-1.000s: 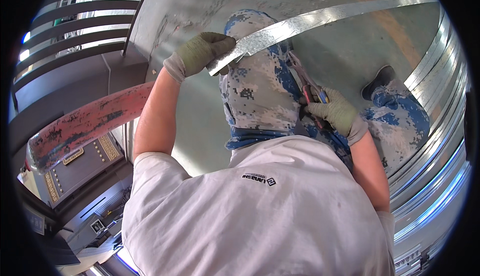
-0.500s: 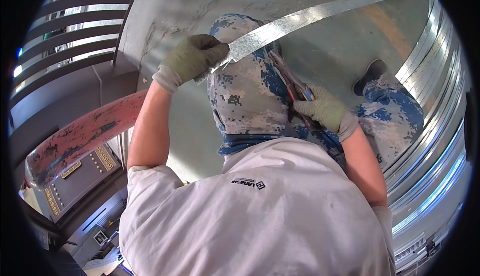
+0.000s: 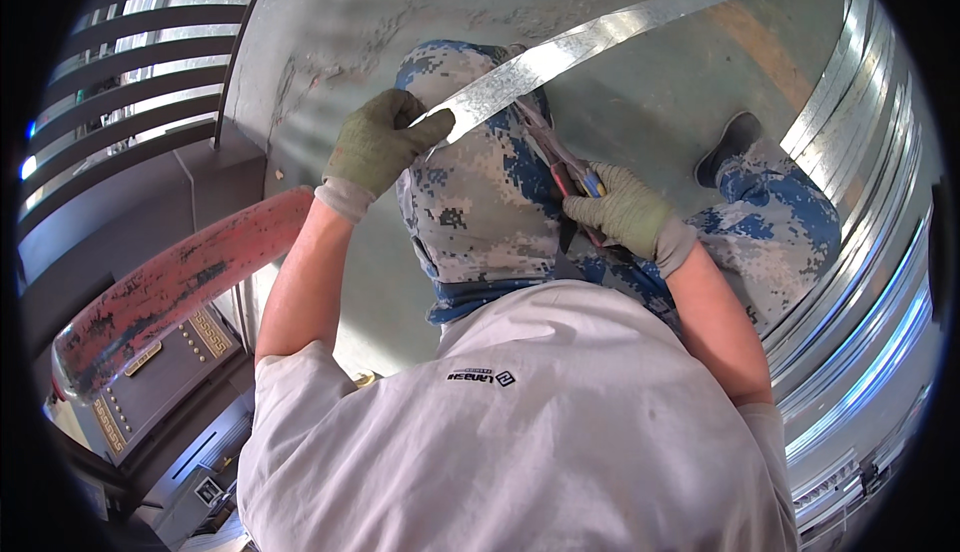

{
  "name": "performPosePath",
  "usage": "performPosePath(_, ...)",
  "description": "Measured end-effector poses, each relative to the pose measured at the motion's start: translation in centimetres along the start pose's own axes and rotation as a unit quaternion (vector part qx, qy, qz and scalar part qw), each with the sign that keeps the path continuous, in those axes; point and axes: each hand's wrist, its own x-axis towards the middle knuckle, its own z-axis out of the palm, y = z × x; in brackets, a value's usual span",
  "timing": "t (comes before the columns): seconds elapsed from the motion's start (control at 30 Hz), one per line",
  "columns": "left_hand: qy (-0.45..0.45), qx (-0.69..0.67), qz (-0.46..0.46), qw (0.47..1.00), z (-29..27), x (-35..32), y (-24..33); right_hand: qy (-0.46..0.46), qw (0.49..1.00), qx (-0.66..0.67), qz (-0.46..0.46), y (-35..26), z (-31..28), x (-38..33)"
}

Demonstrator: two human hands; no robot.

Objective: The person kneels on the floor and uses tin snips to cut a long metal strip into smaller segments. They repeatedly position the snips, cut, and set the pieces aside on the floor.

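My left hand (image 3: 378,147), in a greenish work glove, pinches the near end of a long, shiny sheet-metal strip (image 3: 560,55) between thumb and fingers. The strip rises over my raised knee and curves away to the far right. In my gloved right hand (image 3: 628,210) is a pair of metal snips (image 3: 553,157), with red and blue on the handles. Their jaws point up and left, below the strip and apart from it in this view. My fingers partly hide the handles.
Many bright metal strips (image 3: 870,242) lie bundled along the right side, beside my bent leg and shoe (image 3: 728,144). To the left are a worn red cylinder (image 3: 185,282), a dark slatted rack (image 3: 140,82) and a dark decorated panel (image 3: 165,377).
The short strip end that stuck out past my left hand no longer shows there. My left hand has turned and moved slightly lower; my right hand, with the snips, has shifted slightly left.
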Motion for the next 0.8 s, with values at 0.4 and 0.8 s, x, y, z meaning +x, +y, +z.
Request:
performPosePath(0.4,0.003,-0.105,-0.010,0.994,1.0,0.6,-1.3,0.015,1.000,0.003,-0.005,0.0,-0.6,0.0)
performPosePath(0.8,-0.005,-0.131,-0.011,0.991,1.1,0.6,-1.6,-0.018,1.000,0.003,0.008,-0.3,-0.5,0.7)
